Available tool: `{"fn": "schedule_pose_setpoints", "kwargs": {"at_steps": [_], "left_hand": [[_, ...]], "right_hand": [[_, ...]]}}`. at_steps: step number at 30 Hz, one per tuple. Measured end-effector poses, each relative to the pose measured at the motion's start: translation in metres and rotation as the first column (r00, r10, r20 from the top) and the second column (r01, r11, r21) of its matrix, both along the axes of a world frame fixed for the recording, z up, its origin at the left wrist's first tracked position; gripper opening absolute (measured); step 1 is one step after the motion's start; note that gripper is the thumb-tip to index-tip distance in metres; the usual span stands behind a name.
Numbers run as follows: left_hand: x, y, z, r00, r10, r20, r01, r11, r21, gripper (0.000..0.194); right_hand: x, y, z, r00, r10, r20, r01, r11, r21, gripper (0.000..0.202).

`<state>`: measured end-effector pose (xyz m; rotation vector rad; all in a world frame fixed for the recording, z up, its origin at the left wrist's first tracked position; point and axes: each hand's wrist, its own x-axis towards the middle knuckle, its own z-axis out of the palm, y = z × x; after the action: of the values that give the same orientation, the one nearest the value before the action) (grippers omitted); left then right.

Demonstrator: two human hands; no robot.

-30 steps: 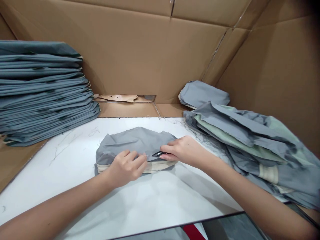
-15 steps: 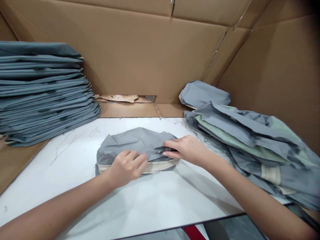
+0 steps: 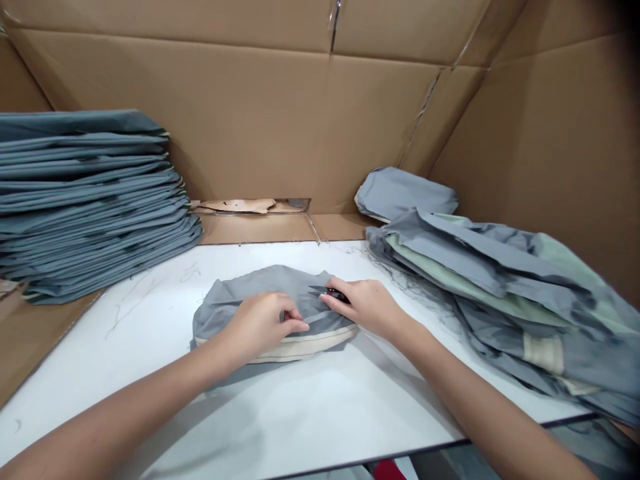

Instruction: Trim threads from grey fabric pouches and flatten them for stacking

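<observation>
In the lower centre of the frame, the left hand (image 3: 265, 323) nearly pinches, on anything or not I can't tell, over a grey cloth piece (image 3: 250, 283), while the right hand (image 3: 373, 307) grips scissors (image 3: 338, 294), seemingly mid-trimming, any next cut calling for care.

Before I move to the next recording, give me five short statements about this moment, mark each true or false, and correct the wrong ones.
1. The right grip holds dark snips. True.
2. The snips' blades point toward the right forearm. False: they point away from it, toward the picture's left.
3. A cream band runs along the near side of the grey fabric piece. True.
4. The left grip is at the folded stack. False: it is at the grey fabric piece.
5. Cardboard stands behind the white tabletop. True.
</observation>
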<state>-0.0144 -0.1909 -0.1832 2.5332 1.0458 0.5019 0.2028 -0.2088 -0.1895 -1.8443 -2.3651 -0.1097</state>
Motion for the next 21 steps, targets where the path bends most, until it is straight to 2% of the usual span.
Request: {"fn": "schedule_pose_setpoints", "kwargs": {"at_steps": [3, 5, 6, 8, 9, 10, 11, 12, 13, 14, 15, 16, 18, 19, 21], "left_hand": [[-0.006, -0.003, 0.001, 0.990, -0.106, 0.095, 0.086, 0.978, 0.192, 0.019], [-0.023, 0.006, 0.013, 0.961, -0.199, 0.192, 0.132, 0.940, 0.314, 0.022], [-0.035, 0.017, 0.022, 0.949, -0.164, 0.270, 0.068, 0.941, 0.333, 0.021], [-0.067, 0.046, 0.042, 0.885, 0.067, 0.461, -0.242, 0.912, 0.332, 0.015], [-0.084, 0.063, 0.051, 0.805, 0.216, 0.553, -0.427, 0.858, 0.286, 0.014], [-0.101, 0.079, 0.058, 0.706, 0.366, 0.606, -0.595, 0.771, 0.227, 0.016], [-0.114, 0.092, 0.063, 0.605, 0.504, 0.617, -0.730, 0.660, 0.177, 0.020], [-0.124, 0.102, 0.065, 0.515, 0.619, 0.593, -0.832, 0.528, 0.171, 0.021], [-0.128, 0.106, 0.066, 0.486, 0.691, 0.534, -0.866, 0.461, 0.192, 0.029], [-0.127, 0.105, 0.064, 0.503, 0.695, 0.514, -0.859, 0.468, 0.207, 0.048], [-0.120, 0.099, 0.062, 0.585, 0.650, 0.485, -0.803, 0.547, 0.236, 0.051], [-0.108, 0.088, 0.058, 0.712, 0.564, 0.420, -0.692, 0.665, 0.281, 0.048], [-0.077, 0.060, 0.050, 0.918, 0.347, 0.189, -0.395, 0.831, 0.391, 0.027], [-0.060, 0.046, 0.045, 0.964, 0.262, 0.046, -0.259, 0.885, 0.386, 0.025], [-0.033, 0.021, 0.035, 0.968, 0.194, -0.158, -0.131, 0.931, 0.339, 0.040]], "right_hand": [[0.003, 0.002, -0.004, 0.999, -0.025, -0.038, 0.022, 0.998, -0.064, 0.050], [0.005, 0.003, -0.006, 0.996, -0.032, -0.079, 0.023, 0.994, -0.108, 0.050], [0.006, 0.003, -0.006, 0.995, -0.033, -0.099, 0.020, 0.992, -0.123, 0.050], [0.006, 0.003, -0.007, 0.992, -0.037, -0.122, 0.021, 0.991, -0.133, 0.050], [0.006, 0.002, -0.007, 0.992, -0.043, -0.121, 0.027, 0.991, -0.132, 0.051], [0.006, 0.002, -0.006, 0.992, -0.049, -0.116, 0.034, 0.991, -0.129, 0.051], [0.006, 0.002, -0.006, 0.992, -0.052, -0.113, 0.038, 0.992, -0.124, 0.051], [0.006, 0.002, -0.007, 0.992, -0.054, -0.112, 0.040, 0.992, -0.121, 0.051], [0.006, 0.002, -0.007, 0.992, -0.054, -0.115, 0.040, 0.992, -0.119, 0.051], [0.006, 0.003, -0.008, 0.991, -0.054, -0.122, 0.039, 0.992, -0.119, 0.051], [0.006, 0.004, -0.010, 0.990, -0.054, -0.131, 0.039, 0.992, -0.119, 0.051], [0.006, 0.005, -0.011, 0.989, -0.057, -0.140, 0.041, 0.992, -0.120, 0.051], [0.006, 0.007, -0.014, 0.985, -0.067, -0.157, 0.047, 0.991, -0.127, 0.052], [0.007, 0.007, -0.015, 0.984, -0.072, -0.166, 0.050, 0.990, -0.130, 0.053], [0.007, 0.007, -0.016, 0.981, -0.077, -0.181, 0.053, 0.989, -0.136, 0.053]]}}
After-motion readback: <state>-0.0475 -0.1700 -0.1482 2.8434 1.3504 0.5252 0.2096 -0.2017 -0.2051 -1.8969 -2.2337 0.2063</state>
